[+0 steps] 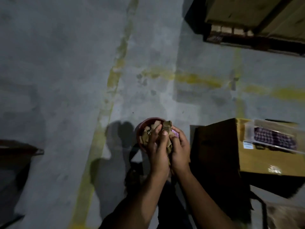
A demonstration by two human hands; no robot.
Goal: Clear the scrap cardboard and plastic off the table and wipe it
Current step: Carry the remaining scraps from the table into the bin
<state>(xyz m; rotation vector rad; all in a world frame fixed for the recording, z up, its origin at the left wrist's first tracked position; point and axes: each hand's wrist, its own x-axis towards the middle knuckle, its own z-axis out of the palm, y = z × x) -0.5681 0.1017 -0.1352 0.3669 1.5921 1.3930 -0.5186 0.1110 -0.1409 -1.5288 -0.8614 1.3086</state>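
Scrap cardboard [167,129]: both the left hand [157,151] and the right hand [180,150] are clutching a wad of it together, fingers curled round, over a red bin [140,129] already holding cardboard pieces, standing on the grey floor [66,71] beside an open carton [247,156]

Two hands, the left hand [157,151] and the right hand [179,152], meet at lower centre of the frame around one bundle of cardboard scraps [167,129]. One red bucket [140,129] sits just beyond them, its cardboard pieces too jumbled to count. One open cardboard box [267,161] stands at right. One wooden pallet stack [254,25] fills the upper right corner. Four yellow floor lines [113,76] are visible.
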